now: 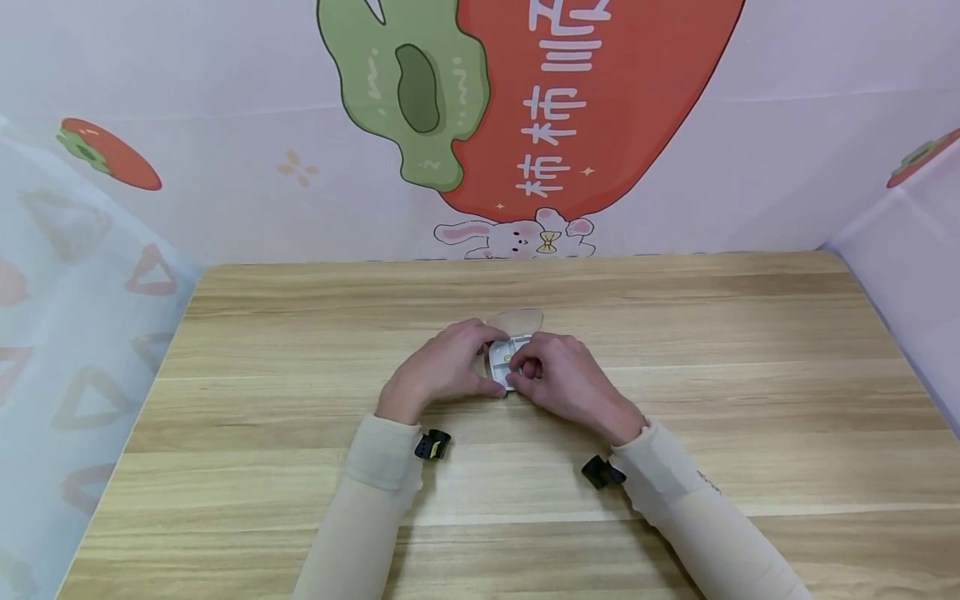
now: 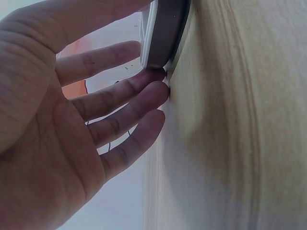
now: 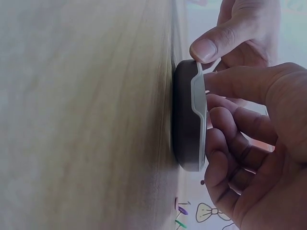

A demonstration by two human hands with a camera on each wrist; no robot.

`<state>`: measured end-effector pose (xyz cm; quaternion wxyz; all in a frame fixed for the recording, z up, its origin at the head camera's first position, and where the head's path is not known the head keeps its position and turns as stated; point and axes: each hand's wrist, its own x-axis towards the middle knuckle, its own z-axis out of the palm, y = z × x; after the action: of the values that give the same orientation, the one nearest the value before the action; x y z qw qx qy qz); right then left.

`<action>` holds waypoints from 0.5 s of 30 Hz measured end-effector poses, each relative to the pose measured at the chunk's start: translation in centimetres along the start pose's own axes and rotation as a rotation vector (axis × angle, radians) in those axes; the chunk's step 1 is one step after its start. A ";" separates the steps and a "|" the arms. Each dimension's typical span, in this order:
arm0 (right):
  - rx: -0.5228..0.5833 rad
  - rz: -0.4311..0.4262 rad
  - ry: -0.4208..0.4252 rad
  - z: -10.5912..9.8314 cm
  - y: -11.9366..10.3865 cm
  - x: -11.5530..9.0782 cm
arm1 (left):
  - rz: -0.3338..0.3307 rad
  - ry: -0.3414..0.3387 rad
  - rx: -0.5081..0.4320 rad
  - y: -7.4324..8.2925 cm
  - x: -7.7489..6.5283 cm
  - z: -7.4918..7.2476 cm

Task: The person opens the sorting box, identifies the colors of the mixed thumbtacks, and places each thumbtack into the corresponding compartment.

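- White inside and dark brown outside, a small divided case [image 1: 498, 353] sits on the table between the two hands, near the table's middle.
- One of its compartments shows a small yellow piece [image 1: 507, 358]; the fingers hide part of the rest.
- Clear and rounded, a lid [image 1: 517, 320] extends beyond the case's far edge.
- Left hand [image 1: 448, 367]: thumb and fingers grip the case by its edges.
- Right hand [image 1: 567, 377]: fingers bent, thumb and forefinger at the compartments; whether they pinch anything cannot be told.
- Pale wood covers the table [image 1: 262, 483]; a printed cloth [image 1: 247, 183] hangs behind.
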<state>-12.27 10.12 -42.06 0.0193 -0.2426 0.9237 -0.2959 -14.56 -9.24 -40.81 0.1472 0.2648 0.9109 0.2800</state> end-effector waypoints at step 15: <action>0.054 0.030 -0.010 -0.6 -0.1 0.0 | -0.013 -0.008 0.012 0.1 0.0 0.0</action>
<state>-12.28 10.36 -41.50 0.0350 -0.2296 0.9188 -0.3192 -14.58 -9.18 -40.74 0.1513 0.2610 0.9137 0.2724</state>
